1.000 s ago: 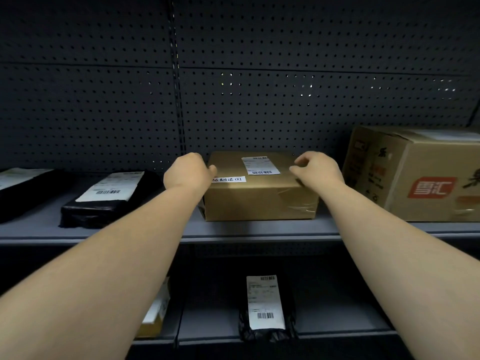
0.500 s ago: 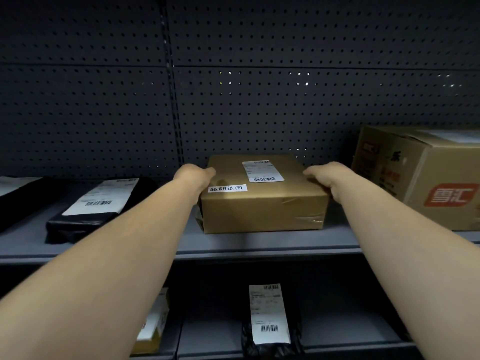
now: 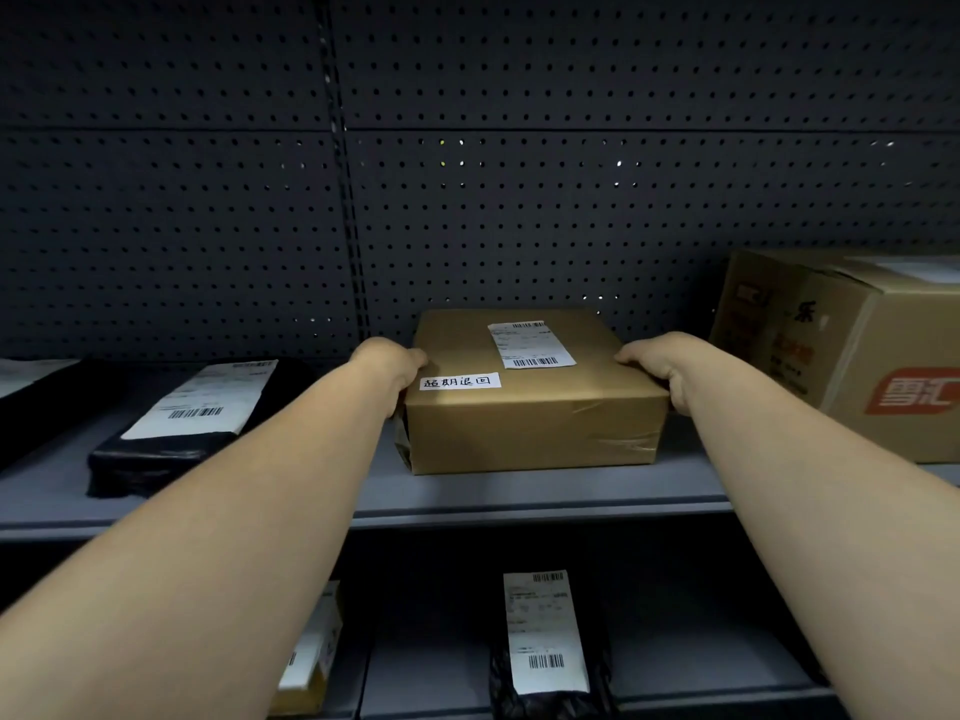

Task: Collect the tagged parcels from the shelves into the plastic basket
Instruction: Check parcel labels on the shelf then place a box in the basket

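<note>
Since a second ago both hands have dropped from the top of the tagged brown parcel (image 3: 535, 397) to its sides, left hand (image 3: 387, 363) and right hand (image 3: 660, 363) clasping it on the grey shelf (image 3: 519, 496), left of a large carton (image 3: 852, 350).

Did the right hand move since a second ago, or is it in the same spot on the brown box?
Yes. The right hand slid from on top of the tagged brown parcel outward to its right edge.
</note>
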Available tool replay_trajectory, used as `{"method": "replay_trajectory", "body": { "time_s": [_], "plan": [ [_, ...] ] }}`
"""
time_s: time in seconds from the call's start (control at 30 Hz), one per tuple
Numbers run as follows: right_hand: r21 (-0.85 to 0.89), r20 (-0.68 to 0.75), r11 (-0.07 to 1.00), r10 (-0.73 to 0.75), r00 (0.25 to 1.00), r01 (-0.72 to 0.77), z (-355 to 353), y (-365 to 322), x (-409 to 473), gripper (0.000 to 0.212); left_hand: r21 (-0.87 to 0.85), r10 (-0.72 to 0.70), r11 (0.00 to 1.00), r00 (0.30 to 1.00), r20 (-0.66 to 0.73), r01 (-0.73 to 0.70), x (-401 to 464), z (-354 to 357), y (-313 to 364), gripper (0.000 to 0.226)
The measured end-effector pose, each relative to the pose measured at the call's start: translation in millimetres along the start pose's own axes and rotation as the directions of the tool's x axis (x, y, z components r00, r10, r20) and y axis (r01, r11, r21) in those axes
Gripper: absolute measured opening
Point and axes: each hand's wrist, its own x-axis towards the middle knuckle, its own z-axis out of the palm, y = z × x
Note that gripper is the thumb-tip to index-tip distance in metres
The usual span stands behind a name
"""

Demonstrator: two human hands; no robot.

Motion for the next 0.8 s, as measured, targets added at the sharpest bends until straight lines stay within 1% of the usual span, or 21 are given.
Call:
{"method": "replay_trajectory", "body": {
  "time_s": [0.1, 0.23, 0.33, 0.4, 0.47, 0.67, 0.8],
  "plan": [
    [0.029, 0.012, 1.000, 0.008, 1.000, -0.009, 2, 3, -4, 0.022, -0.016, 0.019, 1.000, 1.000, -0.024, -0.019, -2, -2, -2, 0.025],
    [0.060, -0.028, 0.998, -0.016, 0.999, 0.018, 4, 9, -10, 0.022, -0.154, -0.007, 0.988, 0.998, -0.055, -0.002, -9, -6, -10, 0.018],
    [0.119, -0.047, 0.991, -0.050, 0.998, 0.055, 6, 12, -14, 0.021, -0.264, 0.035, 0.963, 0.996, -0.084, -0.056, -15, -8, -15, 0.013],
    [0.173, -0.062, 0.981, -0.079, 0.995, 0.089, 6, 14, -18, 0.021, -0.312, 0.070, 0.944, 0.989, -0.126, -0.107, -19, -10, -19, 0.029],
    [0.229, -0.086, 0.965, -0.115, 0.990, 0.132, 7, 17, -23, 0.022, -0.326, 0.100, 0.933, 0.980, -0.174, -0.153, -24, -14, -23, 0.038],
    [0.341, -0.109, 0.898, -0.256, 0.961, 0.278, 8, 31, -45, 0.015, -0.377, 0.190, 0.883, 0.948, -0.256, -0.279, -46, -21, -33, 0.037],
    [0.393, -0.176, 0.845, -0.317, 0.932, 0.361, 10, 45, -55, 0.026, -0.356, 0.290, 0.855, 0.916, -0.275, -0.378, -61, -26, -42, 0.042]
  ]
}}
